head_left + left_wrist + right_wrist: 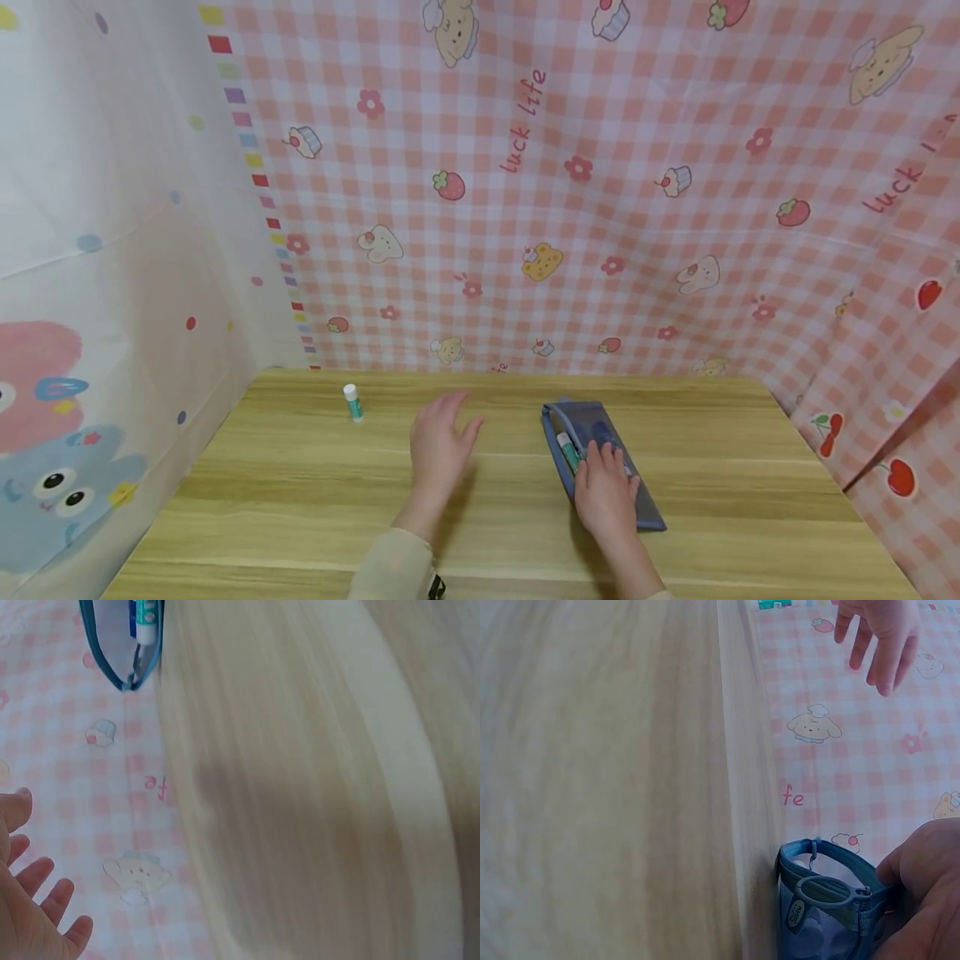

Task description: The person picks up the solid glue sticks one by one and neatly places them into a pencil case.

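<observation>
A blue-grey zip pencil case (pixel 648 500) lies on the right of the table, its zip open towards the left. Inside it shows a glue stick (pixel 567 450) with a white cap and green label. My right hand (pixel 607 496) grips the case over its near half; in the right wrist view its fingers (pixel 922 862) curl at the case's side by the round zip pull (pixel 825 892). My left hand (pixel 438 446) hovers above the table, fingers spread and relaxed, holding nothing. Another white-capped green glue stick (pixel 353 403) stands upright to its left.
The wood-grain table (pixel 285 500) ends at a pink checked cloth (pixel 495 217) hanging behind it. A white printed cloth (pixel 135 250) hangs on the left, and more pink cloth hangs on the right.
</observation>
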`<state>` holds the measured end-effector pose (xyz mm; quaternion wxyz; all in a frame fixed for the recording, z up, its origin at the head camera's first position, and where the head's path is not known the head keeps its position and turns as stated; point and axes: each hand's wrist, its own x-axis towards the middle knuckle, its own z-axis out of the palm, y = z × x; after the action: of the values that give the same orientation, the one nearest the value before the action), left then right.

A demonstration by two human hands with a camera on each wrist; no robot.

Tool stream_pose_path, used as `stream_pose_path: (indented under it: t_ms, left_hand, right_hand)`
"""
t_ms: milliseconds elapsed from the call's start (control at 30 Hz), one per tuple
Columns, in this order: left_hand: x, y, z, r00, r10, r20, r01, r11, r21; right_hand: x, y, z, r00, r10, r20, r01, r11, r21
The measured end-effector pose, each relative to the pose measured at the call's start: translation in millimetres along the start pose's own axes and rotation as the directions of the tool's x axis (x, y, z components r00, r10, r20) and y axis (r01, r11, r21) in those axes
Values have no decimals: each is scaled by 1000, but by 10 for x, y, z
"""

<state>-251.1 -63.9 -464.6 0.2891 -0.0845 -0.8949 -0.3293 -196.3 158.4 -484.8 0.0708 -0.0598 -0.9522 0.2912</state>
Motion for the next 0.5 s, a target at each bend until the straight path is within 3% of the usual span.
stream_pose_path:
  t_ms: [500]
  left_hand:
    - [41, -465, -259, 996, -90, -5, 90, 993, 71]
  right_hand:
    - [-7, -1, 3, 1000, 0, 0, 0, 1000, -4]
